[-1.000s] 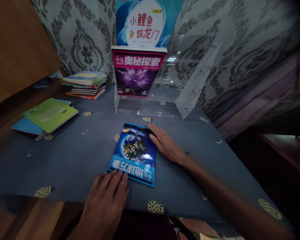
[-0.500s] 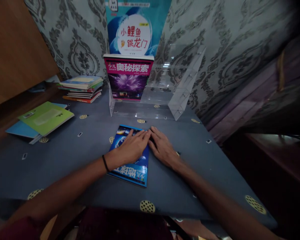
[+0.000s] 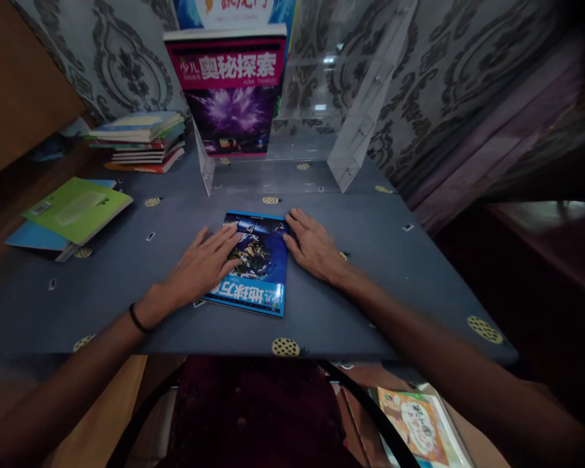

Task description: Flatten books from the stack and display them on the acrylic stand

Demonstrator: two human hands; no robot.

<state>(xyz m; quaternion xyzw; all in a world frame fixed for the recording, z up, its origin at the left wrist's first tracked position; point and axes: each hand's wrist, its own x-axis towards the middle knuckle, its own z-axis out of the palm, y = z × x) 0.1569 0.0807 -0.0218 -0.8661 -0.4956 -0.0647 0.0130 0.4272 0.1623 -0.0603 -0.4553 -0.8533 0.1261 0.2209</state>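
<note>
A blue book [image 3: 260, 260] with a globe on its cover lies on the table in front of me, its title upside down from where I sit. My left hand [image 3: 207, 260] rests over the book's left edge, fingers stretched out, covering part of the cover. At the opposite edge, my right hand [image 3: 312, 246] lies on the cloth with its fingertips touching the book's upper right side. Its fingers are extended too. Neither hand grips anything.
Behind the book stands a clear acrylic rack [image 3: 351, 136] holding a magenta book [image 3: 234, 97]. To the left are a stack of books [image 3: 141, 140] and a green book [image 3: 78, 208] over a blue one. An orange-covered book [image 3: 414, 426] sits below the table edge.
My left hand has slid left from the middle of the cover to its left edge, uncovering the globe picture. The right hand stays by the right edge. The view has tilted downward.
</note>
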